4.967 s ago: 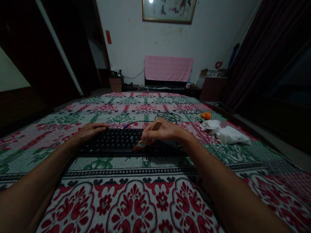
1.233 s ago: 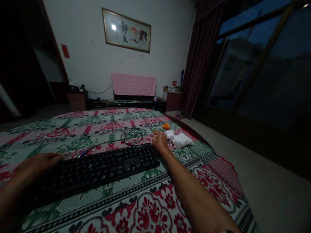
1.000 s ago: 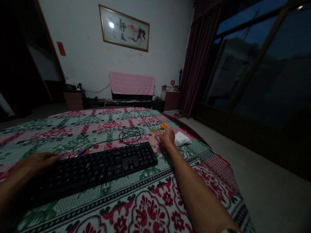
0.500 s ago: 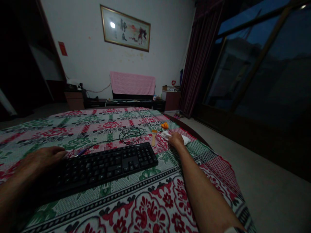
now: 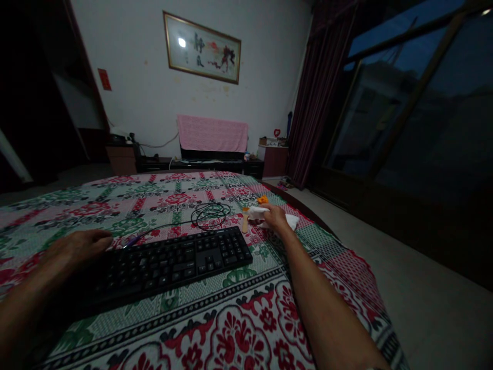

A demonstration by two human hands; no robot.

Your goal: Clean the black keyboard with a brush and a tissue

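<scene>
My right hand (image 5: 276, 217) is closed on a crumpled white cloth (image 5: 257, 211), which may be paper. One part sticks out left of my fingers, and another white part lies on the right behind my hand. A small brush (image 5: 245, 223) with a pale wooden handle lies just left of it. My left hand (image 5: 79, 247) rests at the far left edge of a black keyboard (image 5: 173, 264), fingers stretched to the right and partly hidden. Near its fingertips is a thin purple pen-like piece (image 5: 133, 241), its kind unclear.
A coiled black cable (image 5: 210, 216) lies behind the keyboard. An orange crumpled thing (image 5: 262, 199) sits beyond my right hand. The patterned tablecloth (image 5: 239, 329) covers the round table, whose edge drops off at the right. A pink towel (image 5: 212, 132) hangs over a screen at the back.
My right hand has moved slightly left, lifting part of the white cloth to the brush's bristle end. My left hand stays by the keyboard; the view has shifted slightly.
</scene>
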